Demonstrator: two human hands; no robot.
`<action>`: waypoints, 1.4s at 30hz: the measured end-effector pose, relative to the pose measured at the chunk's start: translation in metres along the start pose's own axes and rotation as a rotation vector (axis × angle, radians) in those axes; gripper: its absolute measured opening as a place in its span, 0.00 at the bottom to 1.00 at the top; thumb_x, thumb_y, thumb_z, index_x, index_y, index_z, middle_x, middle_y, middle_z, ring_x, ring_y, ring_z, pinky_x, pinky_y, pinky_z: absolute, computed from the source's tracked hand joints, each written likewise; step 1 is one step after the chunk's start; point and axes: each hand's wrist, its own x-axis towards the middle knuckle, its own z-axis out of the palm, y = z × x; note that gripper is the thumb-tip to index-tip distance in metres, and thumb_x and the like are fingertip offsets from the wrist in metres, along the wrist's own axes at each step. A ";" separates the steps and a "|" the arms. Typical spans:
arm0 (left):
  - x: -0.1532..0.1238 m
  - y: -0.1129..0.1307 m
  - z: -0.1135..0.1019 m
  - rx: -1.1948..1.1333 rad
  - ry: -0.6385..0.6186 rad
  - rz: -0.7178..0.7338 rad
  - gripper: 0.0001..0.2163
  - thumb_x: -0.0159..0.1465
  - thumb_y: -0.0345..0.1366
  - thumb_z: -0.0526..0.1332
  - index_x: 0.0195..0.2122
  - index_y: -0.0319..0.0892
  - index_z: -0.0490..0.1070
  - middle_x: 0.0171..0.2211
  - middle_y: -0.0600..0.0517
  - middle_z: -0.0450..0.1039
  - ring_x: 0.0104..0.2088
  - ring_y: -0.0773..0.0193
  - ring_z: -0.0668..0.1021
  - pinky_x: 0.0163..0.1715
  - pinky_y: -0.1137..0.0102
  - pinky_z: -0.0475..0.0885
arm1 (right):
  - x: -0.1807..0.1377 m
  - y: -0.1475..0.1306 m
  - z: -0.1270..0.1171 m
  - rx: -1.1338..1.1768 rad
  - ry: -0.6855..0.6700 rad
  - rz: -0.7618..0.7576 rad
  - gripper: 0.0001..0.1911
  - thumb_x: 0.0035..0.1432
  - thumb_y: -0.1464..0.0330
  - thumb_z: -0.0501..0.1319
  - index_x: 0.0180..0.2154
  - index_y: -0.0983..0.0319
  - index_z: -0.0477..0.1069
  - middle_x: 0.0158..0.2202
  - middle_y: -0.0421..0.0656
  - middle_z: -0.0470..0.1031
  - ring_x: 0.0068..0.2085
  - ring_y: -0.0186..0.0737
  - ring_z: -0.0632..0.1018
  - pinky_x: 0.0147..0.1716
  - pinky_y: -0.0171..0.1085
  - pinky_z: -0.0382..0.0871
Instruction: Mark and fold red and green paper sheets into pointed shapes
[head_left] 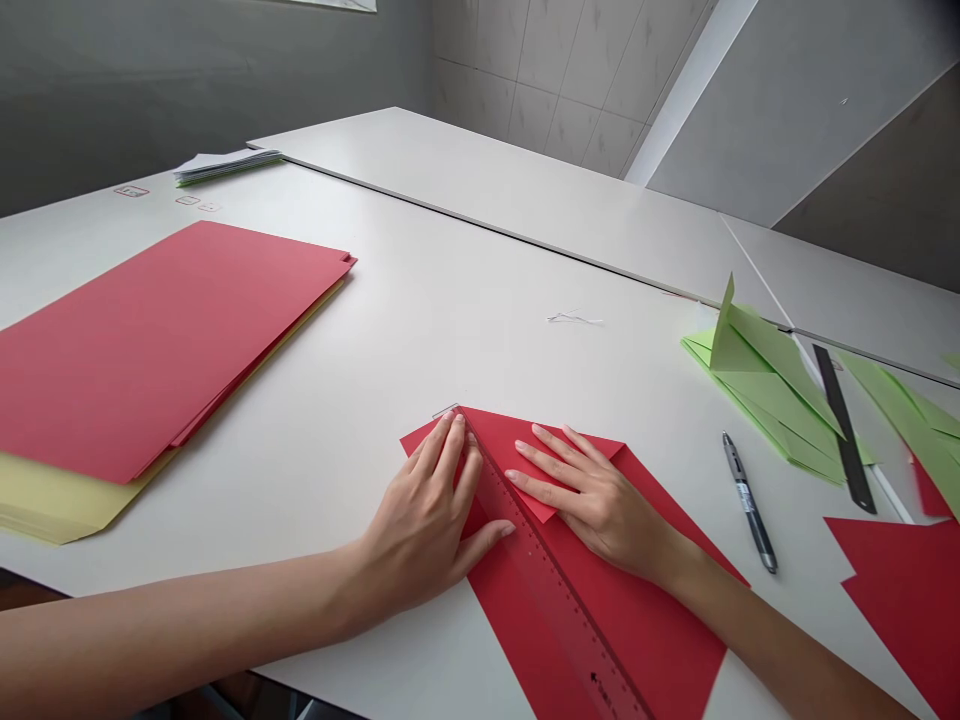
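In the head view, the fingers of the left hand are extended close together, pressing on the far end of a clear ruler, the thumb spread apart from them with its tip over the ruler. The right hand lies open, fingers fanned out flat on a folded flap of the red paper. That paper lies on the white table in front of the person, the ruler running lengthwise across it. To the right lie a pen, a black strip and green folded paper, with more red paper nearer the edge. To the left, red sheets rest on yellow sheets.
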 end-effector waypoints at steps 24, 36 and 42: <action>0.005 -0.003 0.001 -0.104 -0.052 -0.029 0.29 0.65 0.55 0.55 0.50 0.29 0.68 0.57 0.26 0.63 0.60 0.33 0.65 0.52 0.46 0.71 | -0.002 -0.003 -0.013 -0.088 0.036 -0.033 0.21 0.66 0.78 0.49 0.56 0.62 0.70 0.59 0.48 0.70 0.66 0.47 0.61 0.61 0.52 0.64; 0.007 -0.003 0.004 -0.107 -0.041 -0.012 0.32 0.65 0.55 0.54 0.55 0.26 0.62 0.56 0.26 0.63 0.60 0.33 0.65 0.51 0.47 0.71 | -0.009 -0.001 -0.012 -0.152 0.170 -0.146 0.13 0.65 0.78 0.56 0.47 0.64 0.76 0.50 0.46 0.78 0.57 0.43 0.73 0.57 0.45 0.71; 0.007 -0.003 0.003 -0.107 -0.083 -0.018 0.32 0.66 0.53 0.54 0.63 0.36 0.56 0.58 0.31 0.60 0.59 0.35 0.66 0.49 0.47 0.71 | -0.009 -0.004 -0.012 -0.186 0.217 -0.185 0.11 0.64 0.78 0.57 0.44 0.66 0.76 0.48 0.47 0.79 0.53 0.42 0.77 0.55 0.42 0.74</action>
